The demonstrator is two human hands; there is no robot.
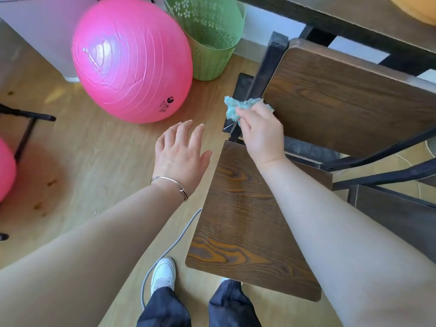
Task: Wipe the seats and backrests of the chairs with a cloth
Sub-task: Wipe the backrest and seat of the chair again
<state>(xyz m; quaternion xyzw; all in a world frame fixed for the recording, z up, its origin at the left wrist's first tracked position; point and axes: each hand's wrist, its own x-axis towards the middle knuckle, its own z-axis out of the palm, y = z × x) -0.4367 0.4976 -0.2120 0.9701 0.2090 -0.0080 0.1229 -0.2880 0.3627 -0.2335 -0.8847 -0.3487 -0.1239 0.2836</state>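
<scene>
A chair with a black metal frame and dark wood-grain panels fills the right side. One panel [247, 220] lies near me and a larger panel [354, 102] lies farther away. My right hand [262, 135] is shut on a crumpled teal cloth [232, 108], held at the black frame post [266, 67] beside the far panel's left edge. My left hand [180, 154] hovers over the floor left of the chair, fingers spread and holding nothing, with a thin bracelet on the wrist.
A big pink exercise ball [132, 60] and a green perforated basket [210, 36] stand on the wooden floor to the left. A grey cable [169, 249] runs by my feet. A dark table [354, 17] is behind the chair. A second pink ball [6, 168] and a black stand [26, 128] are at far left.
</scene>
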